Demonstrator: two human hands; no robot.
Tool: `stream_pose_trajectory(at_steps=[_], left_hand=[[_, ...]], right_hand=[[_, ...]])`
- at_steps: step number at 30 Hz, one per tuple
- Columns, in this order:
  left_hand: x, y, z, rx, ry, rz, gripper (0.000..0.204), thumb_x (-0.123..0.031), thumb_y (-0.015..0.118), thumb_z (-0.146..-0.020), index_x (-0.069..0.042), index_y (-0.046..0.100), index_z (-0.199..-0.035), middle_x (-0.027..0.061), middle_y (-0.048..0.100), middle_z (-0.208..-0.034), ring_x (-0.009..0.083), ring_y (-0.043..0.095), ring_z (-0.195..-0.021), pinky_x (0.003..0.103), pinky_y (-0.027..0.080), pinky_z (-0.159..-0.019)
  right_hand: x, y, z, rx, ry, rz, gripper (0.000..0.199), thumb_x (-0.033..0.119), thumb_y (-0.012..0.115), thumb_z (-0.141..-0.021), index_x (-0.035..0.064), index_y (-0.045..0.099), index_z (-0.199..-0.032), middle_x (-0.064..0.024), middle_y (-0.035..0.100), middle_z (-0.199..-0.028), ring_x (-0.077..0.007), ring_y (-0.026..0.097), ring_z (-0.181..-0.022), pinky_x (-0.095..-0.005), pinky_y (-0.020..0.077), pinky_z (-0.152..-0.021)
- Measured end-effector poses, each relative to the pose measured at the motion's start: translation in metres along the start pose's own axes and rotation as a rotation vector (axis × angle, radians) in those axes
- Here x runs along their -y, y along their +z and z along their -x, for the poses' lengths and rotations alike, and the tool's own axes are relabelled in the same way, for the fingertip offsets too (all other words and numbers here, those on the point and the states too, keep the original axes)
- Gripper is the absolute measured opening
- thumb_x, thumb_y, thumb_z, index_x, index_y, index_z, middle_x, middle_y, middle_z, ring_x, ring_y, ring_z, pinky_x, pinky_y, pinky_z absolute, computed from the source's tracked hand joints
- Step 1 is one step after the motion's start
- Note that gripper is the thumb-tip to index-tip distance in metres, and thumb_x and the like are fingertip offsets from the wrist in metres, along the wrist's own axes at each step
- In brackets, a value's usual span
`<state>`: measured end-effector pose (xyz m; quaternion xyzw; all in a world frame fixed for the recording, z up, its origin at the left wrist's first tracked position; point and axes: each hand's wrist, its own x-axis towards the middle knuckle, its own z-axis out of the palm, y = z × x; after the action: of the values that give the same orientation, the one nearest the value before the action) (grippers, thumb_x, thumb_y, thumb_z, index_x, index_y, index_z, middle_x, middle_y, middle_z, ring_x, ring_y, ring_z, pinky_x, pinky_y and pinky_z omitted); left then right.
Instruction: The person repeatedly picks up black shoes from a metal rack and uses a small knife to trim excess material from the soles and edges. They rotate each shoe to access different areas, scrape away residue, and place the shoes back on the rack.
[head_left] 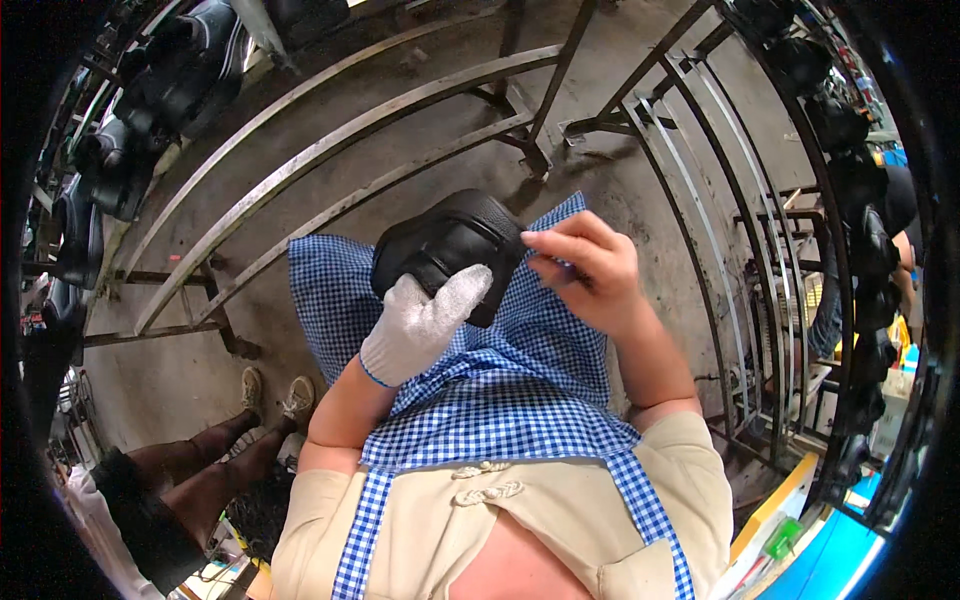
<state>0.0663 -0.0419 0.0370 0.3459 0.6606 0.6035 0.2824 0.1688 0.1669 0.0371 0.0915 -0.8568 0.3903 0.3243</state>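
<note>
Checked blue apron fills the lower centre. Above it, one gloved left hand, fingers together, cups one black shoe at centre frame; bare right hand pinches its edge. Beyond: concrete floor, curved metal rails, shoes racked along both rims, another person's legs lower left.

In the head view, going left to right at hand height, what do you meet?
Dark shoes on the left rack → gloved left hand → black shoe held in it → bare right hand → dark shoes on the right rack.
</note>
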Motion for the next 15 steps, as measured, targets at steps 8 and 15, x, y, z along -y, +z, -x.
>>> stream_pose_trajectory(at_steps=[8, 15], left_hand=[[0.008, -0.006, -0.003, 0.093, 0.632, -0.782, 0.030, 0.000, 0.067, -0.087, -0.003, 0.066, -0.117, 0.0153, 0.068, -0.111, 0.0300, 0.069, -0.096, 0.035, 0.057, -0.080], [0.021, 0.004, -0.006, 0.056, 0.516, -0.537, 0.038, -0.011, 0.070, -0.084, -0.009, 0.065, -0.121, 0.0161, 0.069, -0.104, 0.0306, 0.070, -0.087, 0.038, 0.058, -0.076]], right_hand=[[0.026, -0.016, -0.030, 0.373, -0.338, 0.553, 0.018, 0.015, 0.068, -0.074, 0.0053, 0.069, -0.089, -0.0018, 0.051, -0.081, -0.0126, 0.058, -0.065, -0.0251, 0.0468, -0.045], [0.041, -0.012, -0.043, 0.653, -0.324, 0.793, 0.015, 0.015, 0.065, -0.076, 0.0056, 0.064, -0.088, -0.0034, 0.046, -0.085, -0.0113, 0.056, -0.071, -0.0248, 0.0482, -0.052]])
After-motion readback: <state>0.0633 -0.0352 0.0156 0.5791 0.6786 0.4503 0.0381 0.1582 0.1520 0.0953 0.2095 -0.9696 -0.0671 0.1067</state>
